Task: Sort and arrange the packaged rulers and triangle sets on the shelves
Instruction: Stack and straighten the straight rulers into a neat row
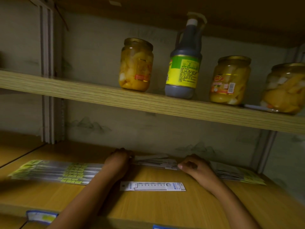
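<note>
1. A dim wooden shelf unit fills the view, with two bare arms reaching in over the lower shelf (156, 205).
2. The left hand (119, 160) and the right hand (191, 165) sit at either end of a small pack stack (155, 161) of white ruler packages near the back of the lower shelf.
3. The left hand's fingers curl round the stack's left end, touching it; the grip itself is hidden behind the hand, so whether it is clamped cannot be told.
4. The right hand pinches the stack's right end, thumb at the front edge and fingers bent over the top.
5. A single short ruler (152, 186) in white packaging lies flat on the shelf between the forearms, nearer the front, apart from both hands.
6. A fanned row of long rulers (54, 171) with yellow-green labels lies at the left; it is blurred.
7. More long packs (237, 175) lie at the right, partly behind the right wrist.
8. On the upper shelf (82, 91) stand three jars of yellow fruit (136, 65) and a dark bottle (183, 63) with a green and yellow label.
</note>
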A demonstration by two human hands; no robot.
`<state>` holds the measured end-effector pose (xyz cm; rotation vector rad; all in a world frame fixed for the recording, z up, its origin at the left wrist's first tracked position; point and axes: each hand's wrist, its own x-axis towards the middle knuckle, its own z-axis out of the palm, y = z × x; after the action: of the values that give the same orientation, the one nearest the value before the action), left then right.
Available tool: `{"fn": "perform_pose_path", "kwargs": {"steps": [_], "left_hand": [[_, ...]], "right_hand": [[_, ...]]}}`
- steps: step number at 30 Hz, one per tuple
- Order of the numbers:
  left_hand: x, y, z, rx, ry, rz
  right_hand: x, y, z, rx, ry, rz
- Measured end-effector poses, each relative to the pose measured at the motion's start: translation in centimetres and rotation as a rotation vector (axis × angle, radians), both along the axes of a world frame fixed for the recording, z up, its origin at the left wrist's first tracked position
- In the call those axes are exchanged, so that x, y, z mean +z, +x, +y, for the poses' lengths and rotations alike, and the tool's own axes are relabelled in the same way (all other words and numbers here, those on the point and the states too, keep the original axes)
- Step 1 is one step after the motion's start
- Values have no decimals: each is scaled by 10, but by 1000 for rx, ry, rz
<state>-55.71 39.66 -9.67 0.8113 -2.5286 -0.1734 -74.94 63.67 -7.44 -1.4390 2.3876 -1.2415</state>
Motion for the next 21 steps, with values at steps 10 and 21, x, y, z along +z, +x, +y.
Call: {"fn": "perform_pose_path", "kwargs": {"steps": [10,21], "left_hand": [[6,6,5,-19,-9,104],[23,18,20,-163,313,453]], "right_hand": [[-4,-5,-2,-10,-10,10],[-5,-6,-3,-85,-53,77]]}}
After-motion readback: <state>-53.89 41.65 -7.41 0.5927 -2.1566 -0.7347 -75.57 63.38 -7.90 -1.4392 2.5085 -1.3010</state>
